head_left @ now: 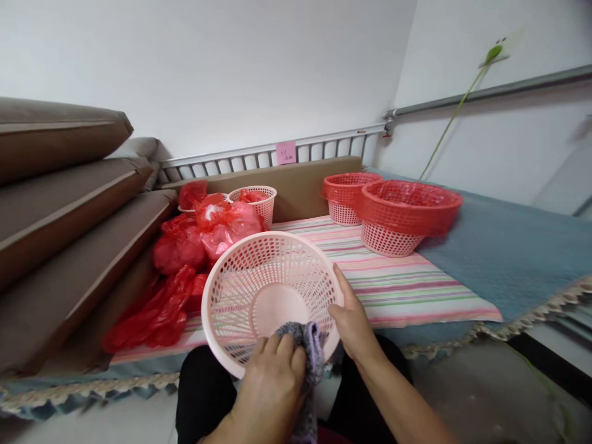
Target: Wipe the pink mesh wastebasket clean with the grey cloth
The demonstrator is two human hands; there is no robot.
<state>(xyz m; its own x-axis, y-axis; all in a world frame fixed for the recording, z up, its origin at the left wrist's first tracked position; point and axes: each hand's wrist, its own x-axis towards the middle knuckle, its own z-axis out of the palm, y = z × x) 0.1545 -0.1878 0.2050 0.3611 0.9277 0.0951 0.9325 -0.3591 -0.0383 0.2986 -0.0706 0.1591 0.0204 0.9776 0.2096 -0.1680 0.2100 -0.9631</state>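
Observation:
A pale pink perforated plastic basket (271, 290) is tilted toward me, its inside facing the camera. My right hand (354, 324) grips its right rim, thumb over the edge. My left hand (272, 385) is closed on a grey-purple cloth (308, 345), which is pressed against the basket's lower inside wall. Both hands are over my lap at the front edge of the bed.
A striped cloth (393, 283) covers the bed. Two baskets lined with red bags (409, 209) (346, 194) stand at the back right, and a small basket (259, 200) beside a heap of red plastic bags (194, 259) is on the left. Stacked brown cushions (65, 216) fill the far left.

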